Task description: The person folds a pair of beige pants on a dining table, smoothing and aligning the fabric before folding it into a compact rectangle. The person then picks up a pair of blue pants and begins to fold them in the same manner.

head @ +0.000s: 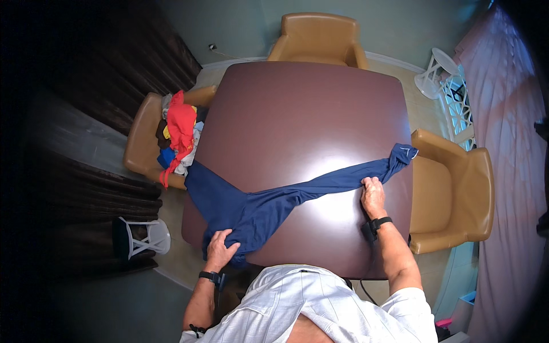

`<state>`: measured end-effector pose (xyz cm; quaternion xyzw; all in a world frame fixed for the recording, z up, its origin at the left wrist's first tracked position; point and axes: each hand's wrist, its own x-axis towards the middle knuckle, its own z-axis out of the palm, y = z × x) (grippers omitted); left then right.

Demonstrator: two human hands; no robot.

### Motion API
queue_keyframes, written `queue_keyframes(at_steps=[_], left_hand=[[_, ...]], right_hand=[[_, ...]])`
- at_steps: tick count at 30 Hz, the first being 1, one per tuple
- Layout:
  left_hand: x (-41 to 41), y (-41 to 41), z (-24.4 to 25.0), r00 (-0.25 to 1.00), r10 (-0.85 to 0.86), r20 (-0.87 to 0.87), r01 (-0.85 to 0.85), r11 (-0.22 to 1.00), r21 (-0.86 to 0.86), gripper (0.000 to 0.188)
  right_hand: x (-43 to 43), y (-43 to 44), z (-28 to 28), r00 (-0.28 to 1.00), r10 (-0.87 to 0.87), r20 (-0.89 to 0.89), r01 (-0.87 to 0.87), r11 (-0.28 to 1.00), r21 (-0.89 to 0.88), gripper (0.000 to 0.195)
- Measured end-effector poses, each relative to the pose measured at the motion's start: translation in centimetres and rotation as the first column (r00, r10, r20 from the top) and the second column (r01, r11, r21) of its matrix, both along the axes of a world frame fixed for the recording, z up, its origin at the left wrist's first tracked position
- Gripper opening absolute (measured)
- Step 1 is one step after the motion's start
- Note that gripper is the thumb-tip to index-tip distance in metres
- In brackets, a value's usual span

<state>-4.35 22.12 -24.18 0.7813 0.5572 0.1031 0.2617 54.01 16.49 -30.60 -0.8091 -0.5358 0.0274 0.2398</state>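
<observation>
Navy blue trousers [261, 218] lie across the near part of a dark brown table [296, 120]. One leg stretches to the right edge, its end bunched and showing a pale mark. The other leg reaches up and left over the table's edge. My left hand [221, 251] rests on the gathered waist end near the front left edge, thumb and fingers apart. At the lower edge of the right-hand leg, my right hand [373, 197] has its fingers curled on the cloth. My right fingertips are partly hidden. Both wrists wear black straps with small devices.
A tan armchair [143, 137] at the left holds piled clothes, with a red garment [181, 124] on top. Other tan armchairs stand at the far side [319, 36] and right [433, 197]. White stools stand at the left [158, 238] and far right [444, 62].
</observation>
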Motion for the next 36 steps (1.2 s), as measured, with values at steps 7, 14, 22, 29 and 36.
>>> queue_keyframes(at_steps=[7,14,22,29,36], left_hand=[[-4.9,1.5,1.4,0.970,0.155,-0.188,-0.116,0.972,0.206,0.025],[-6.0,3.5,3.6,0.974,0.144,-0.176,-0.119,0.982,0.143,0.030],[-4.0,2.8,5.6,0.990,-0.023,-0.141,0.014,0.998,-0.064,0.047],[-2.7,-3.0,1.4,0.998,0.052,-0.042,-0.054,0.996,-0.068,0.037],[-1.4,-4.9,1.3,0.993,0.112,0.038,-0.112,0.994,0.001,0.032]], right_hand=[[2.4,0.6,1.8,0.996,0.015,0.089,-0.026,0.992,0.124,0.011],[2.7,-0.4,5.3,0.995,0.041,-0.091,-0.007,0.938,0.347,0.017],[4.7,-2.1,5.4,0.995,0.011,0.099,0.014,0.971,-0.240,0.008],[-9.9,5.4,4.3,0.923,0.369,-0.104,-0.368,0.929,0.033,0.024],[-31.0,15.0,0.7,0.756,0.530,-0.385,-0.617,0.773,-0.149,0.048]])
